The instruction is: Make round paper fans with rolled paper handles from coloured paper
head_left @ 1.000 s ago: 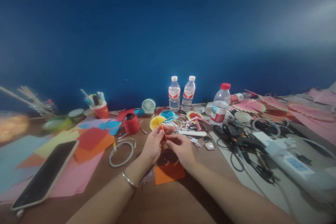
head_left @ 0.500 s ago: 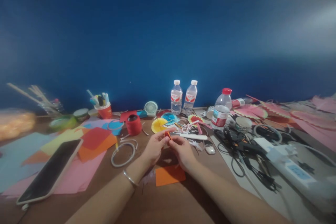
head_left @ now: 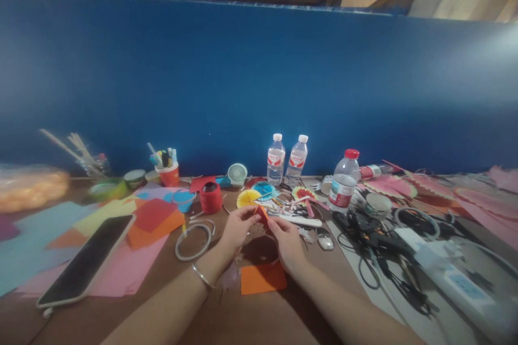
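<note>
Between my two hands is a small folded piece of orange paper, raised above the brown table. My left hand, with a silver bangle on its wrist, pinches the paper's left side. On the right side, the fingertips of my right hand are closed on the same piece. Flat on the table beneath lies an orange paper rectangle. Just beyond my hands are a yellow pleated paper fan, a blue pleated rosette and a white-handled tool.
Coloured paper sheets and a phone lie on the left. A red thread spool and a wire ring sit nearer. Water bottles stand at the back. Cables and a power strip crowd the right.
My hands have moved slightly apart, and more of the folded orange paper shows between them. The whole view has tilted up a little.
</note>
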A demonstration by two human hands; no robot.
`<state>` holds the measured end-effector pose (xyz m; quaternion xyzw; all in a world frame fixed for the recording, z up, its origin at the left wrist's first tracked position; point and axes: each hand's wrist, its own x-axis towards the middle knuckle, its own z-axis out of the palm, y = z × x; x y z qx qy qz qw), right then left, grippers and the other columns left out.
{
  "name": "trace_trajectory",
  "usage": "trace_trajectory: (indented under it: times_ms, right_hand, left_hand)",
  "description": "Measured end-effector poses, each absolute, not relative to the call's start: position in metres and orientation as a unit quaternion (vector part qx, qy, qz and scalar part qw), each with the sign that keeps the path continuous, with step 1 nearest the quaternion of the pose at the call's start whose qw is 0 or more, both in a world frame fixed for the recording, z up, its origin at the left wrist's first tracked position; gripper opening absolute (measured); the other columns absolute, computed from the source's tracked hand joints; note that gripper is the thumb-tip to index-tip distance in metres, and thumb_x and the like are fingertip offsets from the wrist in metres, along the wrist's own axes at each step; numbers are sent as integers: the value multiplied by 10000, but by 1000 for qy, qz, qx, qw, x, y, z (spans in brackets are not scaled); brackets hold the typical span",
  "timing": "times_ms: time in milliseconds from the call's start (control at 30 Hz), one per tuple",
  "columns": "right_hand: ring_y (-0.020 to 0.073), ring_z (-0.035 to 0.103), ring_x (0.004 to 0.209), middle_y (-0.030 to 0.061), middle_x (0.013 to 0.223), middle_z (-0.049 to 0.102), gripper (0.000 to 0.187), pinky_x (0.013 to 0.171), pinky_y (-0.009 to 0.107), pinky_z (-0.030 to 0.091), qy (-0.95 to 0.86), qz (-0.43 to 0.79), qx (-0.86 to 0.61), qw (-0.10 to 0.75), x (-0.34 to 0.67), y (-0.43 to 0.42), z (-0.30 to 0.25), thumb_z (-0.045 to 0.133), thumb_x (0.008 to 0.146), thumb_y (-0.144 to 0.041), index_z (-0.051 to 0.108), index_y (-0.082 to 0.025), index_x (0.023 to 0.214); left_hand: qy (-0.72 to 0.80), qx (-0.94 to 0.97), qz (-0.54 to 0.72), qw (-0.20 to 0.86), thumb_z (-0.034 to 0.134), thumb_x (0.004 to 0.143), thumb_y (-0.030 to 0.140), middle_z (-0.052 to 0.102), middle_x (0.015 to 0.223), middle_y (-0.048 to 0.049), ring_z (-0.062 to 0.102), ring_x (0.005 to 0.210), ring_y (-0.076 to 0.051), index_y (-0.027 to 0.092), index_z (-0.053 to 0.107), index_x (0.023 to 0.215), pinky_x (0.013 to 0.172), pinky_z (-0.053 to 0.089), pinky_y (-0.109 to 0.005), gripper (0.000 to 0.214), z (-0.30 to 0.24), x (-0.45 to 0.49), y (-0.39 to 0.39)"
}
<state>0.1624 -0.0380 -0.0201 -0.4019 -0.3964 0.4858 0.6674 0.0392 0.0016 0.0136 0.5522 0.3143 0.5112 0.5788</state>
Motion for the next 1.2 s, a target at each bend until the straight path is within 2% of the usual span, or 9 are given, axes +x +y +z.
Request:
trace_trajectory:
  times_ms: [133, 200, 367, 467, 733, 833, 933, 1033, 1200]
  right_hand:
    - [106, 527, 619, -17, 686, 628, 115, 604, 223, 396, -365, 524, -366, 677, 161, -39, -15, 712, 628, -251, 657, -184, 702]
    - [108, 538, 629, -20, 707, 629, 120, 610, 224, 404, -355, 557, -327, 676, 159, -40, -13, 725, 608, -220, 644, -188, 690]
    - [172, 571, 807, 29, 833, 646, 237, 779, 301, 419, -380, 568, -279, 675, 158, -40, -11, 720, 613, -235, 651, -187, 834]
    - [179, 575, 795, 26, 822, 645, 226, 754, 306, 434, -396, 555, -292, 671, 159, -41, -10, 724, 606, -251, 642, -195, 808]
    - [216, 583, 822, 43, 835, 667, 255, 768, 349, 437, -472, 540, -322, 618, 160, -45, -7, 684, 640, -333, 677, -196, 854]
    - [201, 584, 775, 36, 797, 668, 170, 751, 331, 433, -507, 478, -373, 613, 164, -44, -7, 658, 668, -314, 688, -199, 790]
    - [189, 561, 698, 38, 738, 647, 157, 677, 307, 426, -559, 325, -472, 599, 170, -44, -4, 643, 685, -317, 692, -200, 777]
    - [178, 532, 636, 37, 698, 617, 151, 609, 291, 408, -619, 196, -511, 563, 173, -47, 0, 620, 706, -316, 692, -210, 787]
    - [209, 573, 751, 51, 803, 656, 188, 691, 311, 421, -661, 146, -490, 550, 173, -53, 4, 574, 734, -243, 681, -242, 889]
  left_hand:
    - [273, 563, 492, 606, 692, 622, 228, 668, 773, -52, 577, 764, -180, 136, 688, 766, 756, 433, -299, 170, 16, 41, -5]
    - [254, 567, 478, 622, 681, 641, 260, 665, 867, -81, 572, 840, -207, 135, 692, 797, 793, 423, -323, 200, 17, 42, -9]
    - [251, 593, 437, 628, 649, 677, 319, 622, 1067, -134, 474, 1090, -278, 148, 688, 914, 950, 311, -409, 295, 23, 42, -14]
    - [233, 629, 429, 604, 610, 714, 332, 575, 1151, -130, 374, 1196, -265, 177, 697, 894, 995, 258, -406, 253, 27, 41, -17]
    - [208, 592, 427, 651, 636, 694, 322, 479, 1232, -131, 440, 1129, -270, 173, 693, 893, 900, 384, -383, 255, 24, 38, -15]
    - [237, 577, 463, 630, 640, 692, 292, 534, 1163, -105, 493, 1061, -251, 183, 679, 930, 888, 392, -369, 266, 23, 37, -10]
    - [264, 600, 490, 574, 640, 685, 243, 626, 1028, -80, 525, 1014, -226, 188, 672, 948, 912, 371, -351, 271, 23, 36, -7]
    - [290, 603, 485, 563, 687, 612, 187, 676, 893, -60, 587, 871, -212, 181, 684, 877, 815, 435, -331, 265, 21, 36, -5]
    - [332, 604, 474, 548, 707, 571, 177, 683, 712, -52, 600, 712, -188, 143, 697, 718, 719, 460, -301, 151, 18, 36, -2]
